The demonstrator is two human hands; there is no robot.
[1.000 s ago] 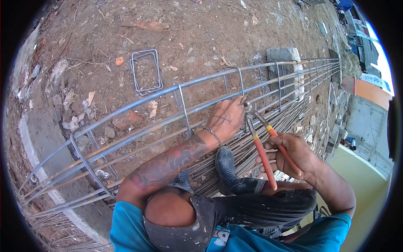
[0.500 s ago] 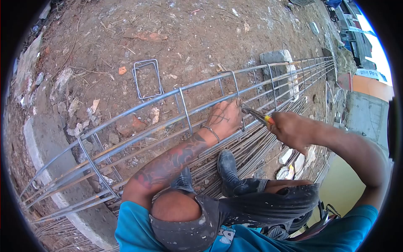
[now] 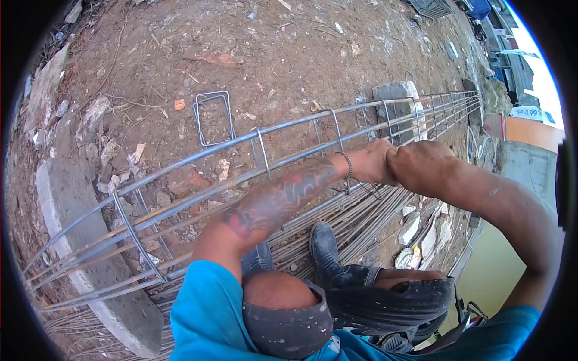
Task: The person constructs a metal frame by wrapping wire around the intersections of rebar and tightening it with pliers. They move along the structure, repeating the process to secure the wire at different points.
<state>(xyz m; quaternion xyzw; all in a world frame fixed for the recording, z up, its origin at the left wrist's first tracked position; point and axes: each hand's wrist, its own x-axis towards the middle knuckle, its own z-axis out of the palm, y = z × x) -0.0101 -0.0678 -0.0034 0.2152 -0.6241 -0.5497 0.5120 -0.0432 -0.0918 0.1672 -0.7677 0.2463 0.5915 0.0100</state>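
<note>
Nearest, on the near side of the rebar cage: a bent bare knee and dark, paint-flecked trousers are seen, with teal sleeves to either side. Two dark boots are planted between the knees and the cage. Beside them, a bundle of loose rods is laid out on the ground, roughly along the cage. Pale rubble is scattered just past the rods.

At the cage itself: the left hand is reached over the bars, its tattooed forearm laid across them in view, a bracelet worn at the wrist. Its grip is partly covered; whether the fingers are apart or together cannot be told. The right hand is brought against it, grip closed in a fist, knuckles up; whatever may be held inside is hidden.

Cage: long bars tied in by square hoops, stretched from lower left to upper right. Its near left end is borne over a concrete block; a second block is seen under and behind its right part.

Beyond the cage: two loose wire hoops are left overlapping on the dirt, an orange fragment just left of them. Farthest off, past the cage's far end: a dark crate and a lettered banner.
</note>
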